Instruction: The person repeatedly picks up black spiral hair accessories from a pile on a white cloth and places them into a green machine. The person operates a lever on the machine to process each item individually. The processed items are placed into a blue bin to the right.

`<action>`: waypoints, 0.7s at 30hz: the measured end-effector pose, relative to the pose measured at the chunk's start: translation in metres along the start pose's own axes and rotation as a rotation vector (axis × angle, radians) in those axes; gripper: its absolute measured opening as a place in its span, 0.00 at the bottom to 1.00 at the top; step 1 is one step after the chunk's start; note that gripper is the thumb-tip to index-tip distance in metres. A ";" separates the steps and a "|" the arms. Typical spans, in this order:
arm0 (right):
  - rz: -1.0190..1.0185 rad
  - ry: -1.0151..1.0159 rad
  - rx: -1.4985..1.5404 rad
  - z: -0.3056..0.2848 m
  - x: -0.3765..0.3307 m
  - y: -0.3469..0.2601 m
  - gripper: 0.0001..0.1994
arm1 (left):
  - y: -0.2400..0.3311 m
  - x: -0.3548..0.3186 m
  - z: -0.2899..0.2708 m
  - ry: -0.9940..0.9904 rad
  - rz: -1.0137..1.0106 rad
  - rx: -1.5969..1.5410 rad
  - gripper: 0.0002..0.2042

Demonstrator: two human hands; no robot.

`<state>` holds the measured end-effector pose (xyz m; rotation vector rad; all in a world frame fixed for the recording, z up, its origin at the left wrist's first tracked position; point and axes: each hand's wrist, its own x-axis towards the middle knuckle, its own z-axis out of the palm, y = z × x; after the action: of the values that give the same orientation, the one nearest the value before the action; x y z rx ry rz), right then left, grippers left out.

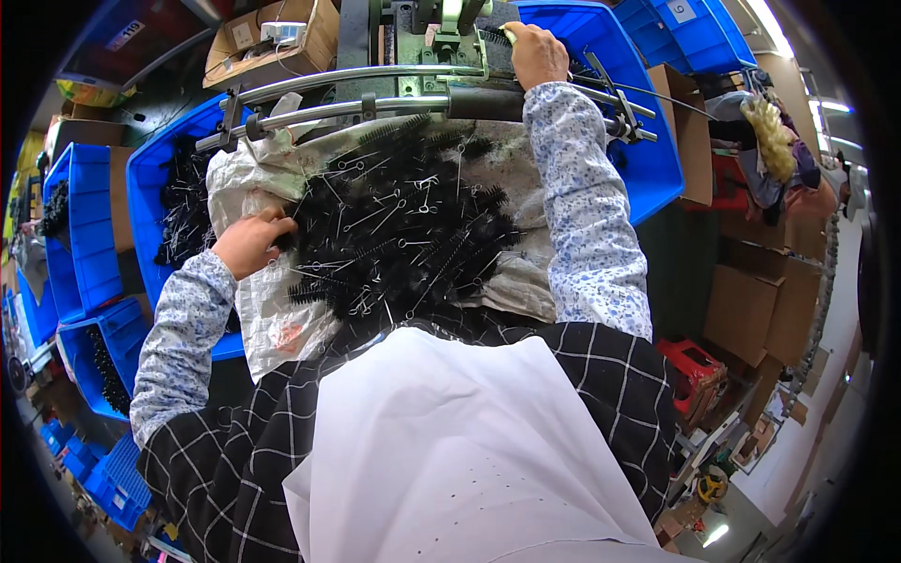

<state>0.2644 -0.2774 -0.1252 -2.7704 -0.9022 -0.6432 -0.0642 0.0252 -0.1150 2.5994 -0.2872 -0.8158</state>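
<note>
While the black wire brushes (pixel 404 225) lay heaped on a white sack (pixel 272 319) just below the machine's metal rails (pixel 357 103), the left hand (pixel 251 242) dug into the heap's left edge, its grip closed on what looked like a few brushes. Above the rails, the right hand (pixel 535 54) pressed a brush against the machine (pixel 422 38), fingers curled around it. Blue bins (pixel 648 141) flanked the heap.

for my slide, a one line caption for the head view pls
Left hand reaches into a pile of black wire brushes on a white sack while right hand works at the machine.
</note>
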 end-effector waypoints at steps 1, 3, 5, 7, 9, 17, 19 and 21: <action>0.001 0.002 -0.003 0.003 0.001 0.000 0.11 | 0.000 0.001 0.002 -0.008 -0.009 0.011 0.20; 0.003 0.005 -0.011 0.008 0.004 0.000 0.10 | 0.003 0.000 -0.003 0.055 0.030 -0.034 0.20; 0.007 0.016 0.018 0.012 0.005 0.002 0.10 | 0.003 0.001 -0.009 0.124 0.086 -0.085 0.19; -0.011 0.047 0.066 0.017 0.005 0.006 0.11 | 0.005 0.003 -0.016 0.140 0.104 -0.191 0.17; -0.019 0.029 0.105 0.018 0.007 0.009 0.11 | 0.010 0.007 -0.023 0.140 0.122 -0.265 0.17; -0.085 -0.028 0.214 0.011 0.027 0.000 0.11 | 0.022 0.013 -0.044 0.192 0.117 -0.342 0.15; -0.055 0.005 0.234 0.014 0.025 0.000 0.11 | 0.022 0.012 -0.052 0.222 0.099 -0.364 0.15; -0.046 -0.024 0.169 0.021 0.028 0.000 0.12 | 0.019 0.012 -0.052 0.253 0.106 -0.388 0.14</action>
<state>0.2922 -0.2567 -0.1314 -2.6201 -0.9800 -0.5159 -0.0257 0.0212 -0.0736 2.2665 -0.1703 -0.4458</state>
